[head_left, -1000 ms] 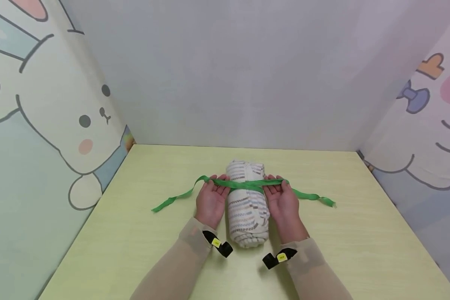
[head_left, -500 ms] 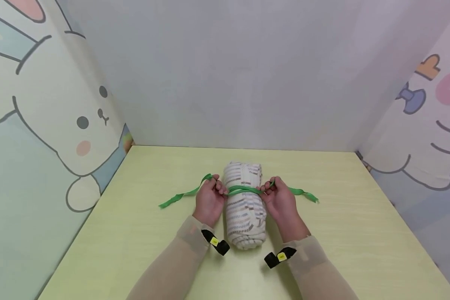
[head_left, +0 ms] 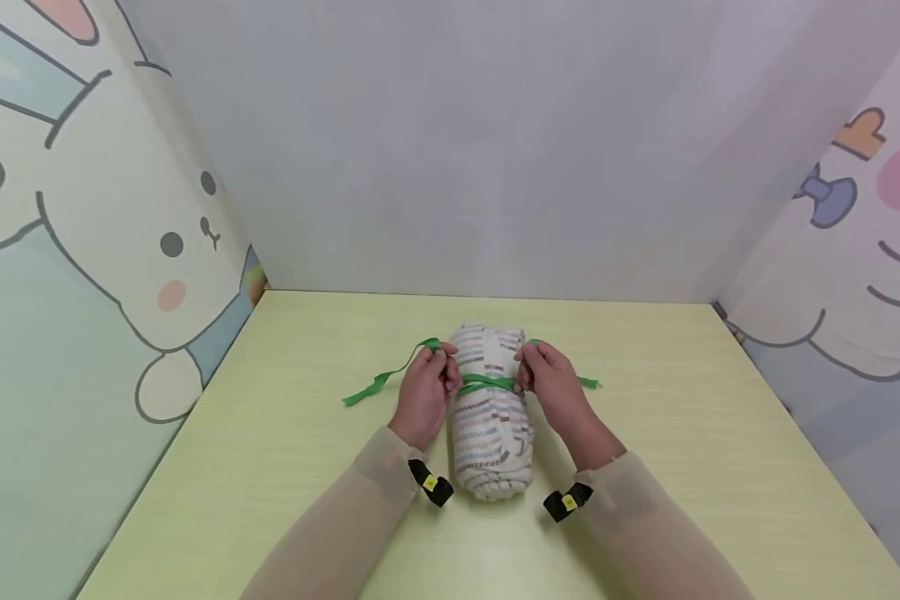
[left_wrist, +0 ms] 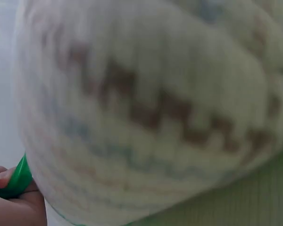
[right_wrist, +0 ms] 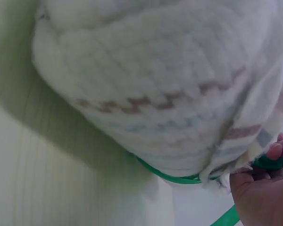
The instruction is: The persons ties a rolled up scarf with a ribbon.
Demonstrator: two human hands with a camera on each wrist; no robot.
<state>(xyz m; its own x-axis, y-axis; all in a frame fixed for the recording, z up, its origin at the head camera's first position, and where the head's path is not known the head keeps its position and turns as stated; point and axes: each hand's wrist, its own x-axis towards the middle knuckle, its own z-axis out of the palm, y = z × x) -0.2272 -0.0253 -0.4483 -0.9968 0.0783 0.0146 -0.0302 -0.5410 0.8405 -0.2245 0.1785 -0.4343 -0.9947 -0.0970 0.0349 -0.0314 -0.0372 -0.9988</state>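
Note:
A rolled striped cloth (head_left: 489, 437), perhaps a towel, lies lengthwise on the table. Around its middle runs a green ribbon (head_left: 487, 382), its strands crossing on top. At the roll's left side my left hand (head_left: 422, 398) grips one length of the ribbon, whose loose tail (head_left: 371, 389) trails left. On the opposite side my right hand (head_left: 558, 390) holds the other length with curled fingers, and a short tail (head_left: 589, 382) shows beyond it. The right wrist view shows the band (right_wrist: 172, 178) passing under the roll and the ribbon between thumb and fingers (right_wrist: 276, 153).
The pale yellow-green table (head_left: 285, 500) reaches back to a plain grey wall (head_left: 480, 150). Cartoon-printed panels (head_left: 105, 333) flank it on both sides. Small black cameras (head_left: 431, 483) are strapped over the beige sleeves.
My fingers, earlier stretched palm-up under the ribbon, have curled around it. The right hand has turned over. The ribbon's tails have drawn inward, and the band sits closer on the roll.

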